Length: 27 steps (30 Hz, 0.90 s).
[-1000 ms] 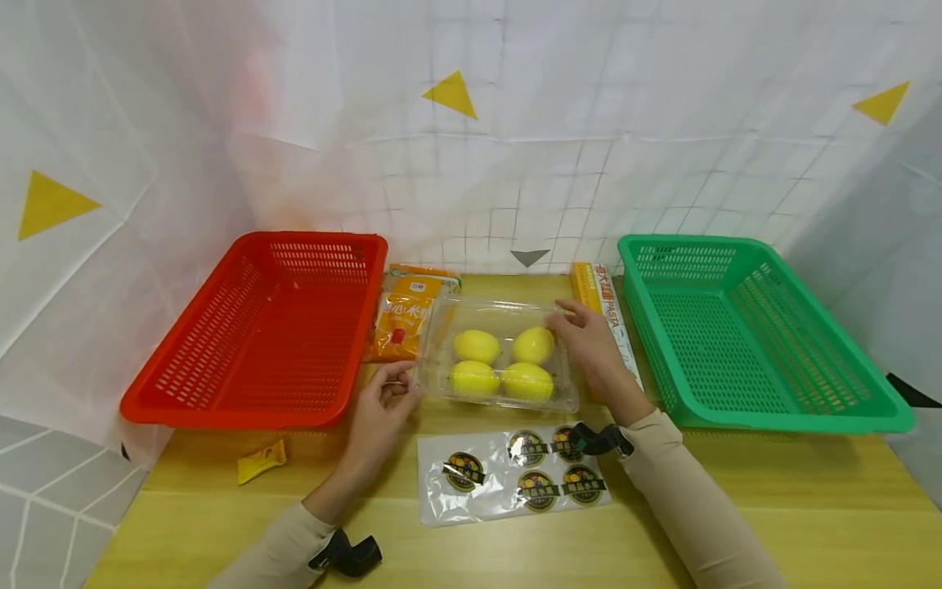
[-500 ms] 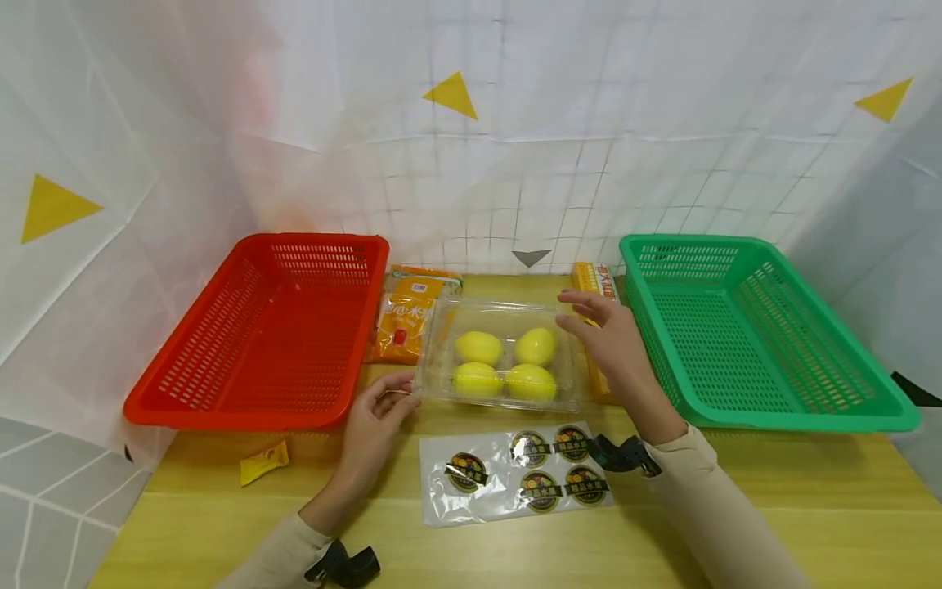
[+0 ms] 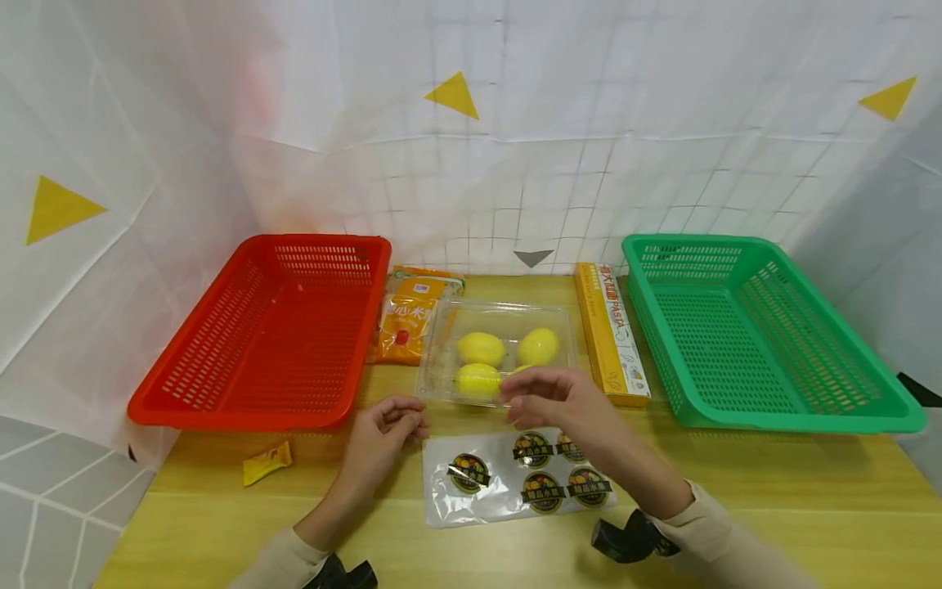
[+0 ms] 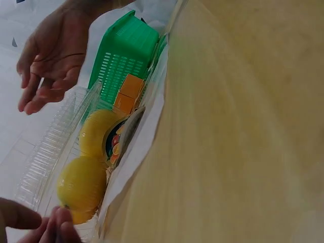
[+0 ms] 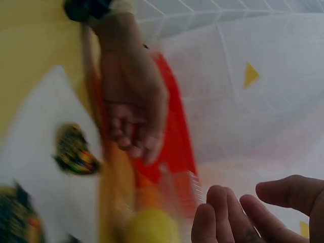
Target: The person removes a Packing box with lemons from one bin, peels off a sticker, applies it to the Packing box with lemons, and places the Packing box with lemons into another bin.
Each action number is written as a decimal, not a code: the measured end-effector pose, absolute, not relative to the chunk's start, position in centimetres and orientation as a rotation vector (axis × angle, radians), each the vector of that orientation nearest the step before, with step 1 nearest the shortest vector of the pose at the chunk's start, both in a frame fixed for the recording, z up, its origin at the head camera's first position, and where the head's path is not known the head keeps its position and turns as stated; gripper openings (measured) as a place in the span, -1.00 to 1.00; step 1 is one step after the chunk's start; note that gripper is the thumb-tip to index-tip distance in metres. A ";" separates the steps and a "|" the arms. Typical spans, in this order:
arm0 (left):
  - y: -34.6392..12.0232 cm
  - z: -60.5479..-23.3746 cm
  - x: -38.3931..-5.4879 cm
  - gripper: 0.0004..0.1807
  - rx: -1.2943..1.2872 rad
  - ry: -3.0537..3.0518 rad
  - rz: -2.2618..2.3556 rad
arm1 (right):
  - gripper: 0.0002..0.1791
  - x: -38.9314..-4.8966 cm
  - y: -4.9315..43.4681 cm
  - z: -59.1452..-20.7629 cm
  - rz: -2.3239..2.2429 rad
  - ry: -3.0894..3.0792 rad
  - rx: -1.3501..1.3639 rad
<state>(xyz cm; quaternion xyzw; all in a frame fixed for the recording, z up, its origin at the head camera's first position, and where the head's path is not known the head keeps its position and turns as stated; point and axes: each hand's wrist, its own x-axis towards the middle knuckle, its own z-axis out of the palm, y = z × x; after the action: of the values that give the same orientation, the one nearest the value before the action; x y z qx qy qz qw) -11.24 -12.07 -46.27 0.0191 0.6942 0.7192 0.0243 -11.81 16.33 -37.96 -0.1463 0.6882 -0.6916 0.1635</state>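
Observation:
A clear lidded plastic box (image 3: 540, 315) with several lemons (image 3: 480, 349) inside lies in the middle of the table. In front of it is a clear sheet of round fruit stickers (image 3: 471, 511). My left hand (image 3: 383, 433) rests by the sheet's far left corner, just short of the box. Its fingers are loosely curled with nothing seen in them; whether they touch the sheet I cannot tell. Over the near right part of the box and the sheet's far edge hovers my right hand (image 3: 567, 409), fingers loosely bent and holding nothing. It hides one lemon and part of the stickers.
A red basket (image 3: 243, 415) stands at the left, a green basket (image 3: 795, 419) at the right. An orange snack packet (image 3: 405, 327) leans near the red one. Between box and green basket lies a pasta box (image 3: 611, 335). A small yellow wrapped snack (image 3: 267, 464) lies front left.
My right hand has let go of the box's right side and come down toward the sticker sheet. My left hand has moved off the box's near left corner, slightly toward me.

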 end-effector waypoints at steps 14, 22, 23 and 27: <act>-11.9 -46.6 -10.5 -0.87 0.436 2.397 1.813 | -0.69 -10.4 13.5 -43.6 -1.513 2.378 -0.700; -11.9 -46.8 -10.4 -0.87 0.549 2.454 1.721 | -0.54 -10.0 12.8 -45.4 -1.303 2.569 -0.895; -11.9 -46.8 -10.4 -0.87 0.553 2.466 1.709 | -0.53 -10.0 12.8 -45.6 -1.292 2.581 -0.908; -11.9 -46.8 -10.3 -0.86 0.541 2.502 1.673 | -0.53 -9.8 12.4 -46.1 -1.241 2.626 -0.960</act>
<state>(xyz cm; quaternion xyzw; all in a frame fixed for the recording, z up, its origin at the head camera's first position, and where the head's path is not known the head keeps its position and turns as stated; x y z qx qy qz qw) -10.30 -11.94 -46.85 0.1767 0.8174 0.5467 0.0419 -9.82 12.44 -46.08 -0.3137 0.8577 -0.4053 0.0414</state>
